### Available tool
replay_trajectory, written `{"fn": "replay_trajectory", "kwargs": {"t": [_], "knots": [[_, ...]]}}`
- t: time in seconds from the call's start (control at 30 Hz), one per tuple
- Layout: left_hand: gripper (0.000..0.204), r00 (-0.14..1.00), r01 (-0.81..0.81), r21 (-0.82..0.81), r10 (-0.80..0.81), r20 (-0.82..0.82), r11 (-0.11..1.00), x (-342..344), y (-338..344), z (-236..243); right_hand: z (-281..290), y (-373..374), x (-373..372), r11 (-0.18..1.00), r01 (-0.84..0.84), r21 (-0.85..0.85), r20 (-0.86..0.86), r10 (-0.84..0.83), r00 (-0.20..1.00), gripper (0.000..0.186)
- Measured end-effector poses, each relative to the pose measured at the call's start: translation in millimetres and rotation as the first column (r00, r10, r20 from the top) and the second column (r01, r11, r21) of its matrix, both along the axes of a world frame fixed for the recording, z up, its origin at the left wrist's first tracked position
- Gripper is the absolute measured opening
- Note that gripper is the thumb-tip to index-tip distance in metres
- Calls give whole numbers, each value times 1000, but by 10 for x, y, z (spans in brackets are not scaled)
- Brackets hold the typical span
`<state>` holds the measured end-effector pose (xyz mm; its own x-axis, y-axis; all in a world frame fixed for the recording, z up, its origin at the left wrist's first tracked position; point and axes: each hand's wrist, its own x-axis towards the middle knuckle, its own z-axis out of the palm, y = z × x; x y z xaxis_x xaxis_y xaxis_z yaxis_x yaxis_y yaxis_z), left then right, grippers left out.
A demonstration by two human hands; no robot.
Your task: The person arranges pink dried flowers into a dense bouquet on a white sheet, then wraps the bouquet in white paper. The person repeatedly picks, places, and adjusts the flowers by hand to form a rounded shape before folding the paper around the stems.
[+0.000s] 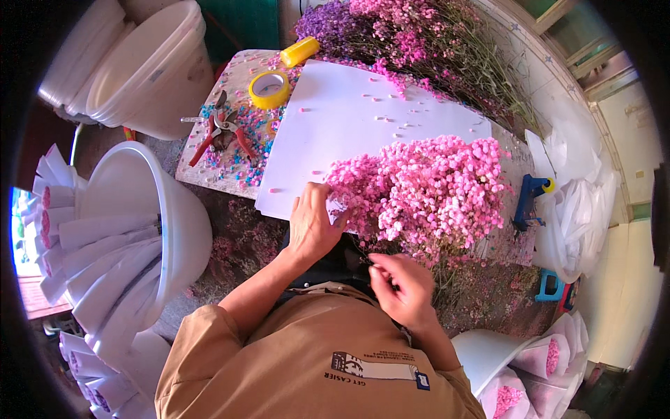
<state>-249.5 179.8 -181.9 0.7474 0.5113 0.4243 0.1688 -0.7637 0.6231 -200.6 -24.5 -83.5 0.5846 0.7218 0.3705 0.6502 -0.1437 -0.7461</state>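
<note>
A fluffy bunch of pink baby's breath (440, 188) lies over the near right part of a stack of white paper sheets (335, 133) on the table before me. My left hand (314, 225) is at the bunch's left end, its fingers bent around the outer blossoms and its thumb against them. Close to my body, just below the blossoms, my right hand (403, 283) is closed, with thumb and forefinger drawn together. Whatever it may hold is too small or hidden to make out. The stems under the bunch are mostly out of sight.
Red-handled pruning shears (222, 129), a yellow tape roll (269, 89) and loose petals lie on the table's left. More dried flowers (447, 49) are heaped behind. A blue tape dispenser (530, 199) is at right. Buckets (188, 216) with white-wrapped bouquets (115, 255) flank me.
</note>
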Motion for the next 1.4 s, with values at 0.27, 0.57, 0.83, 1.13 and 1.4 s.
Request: {"fn": "replay_trajectory", "kwargs": {"t": [0.27, 0.57, 0.83, 1.13, 1.4], "knots": [[13, 989, 118, -365, -140, -36, 924, 9, 140, -97, -482, 324, 63, 965, -26, -262, 9, 30, 1000, 27], [6, 998, 63, -942, -34, 55, 328, -225, 131, -251, -459, 460, 123, 980, 121, -160, 112, -104, 988, 25], [8, 995, 82, -873, 5, 96, 481, -212, 134, -243, -759, 885, 219, 976, 70, -207, 183, -32, 983, 10], [9, 997, 71, -737, -39, 60, 672, -132, 111, -178, -824, 849, 376, 984, 9, -181, 146, 17, 989, 11], [7, 973, 207, -662, -79, 219, 721, -191, 88, -177, -781, 879, 385, 997, 1, -75, -135, -11, 991, 14]]}}
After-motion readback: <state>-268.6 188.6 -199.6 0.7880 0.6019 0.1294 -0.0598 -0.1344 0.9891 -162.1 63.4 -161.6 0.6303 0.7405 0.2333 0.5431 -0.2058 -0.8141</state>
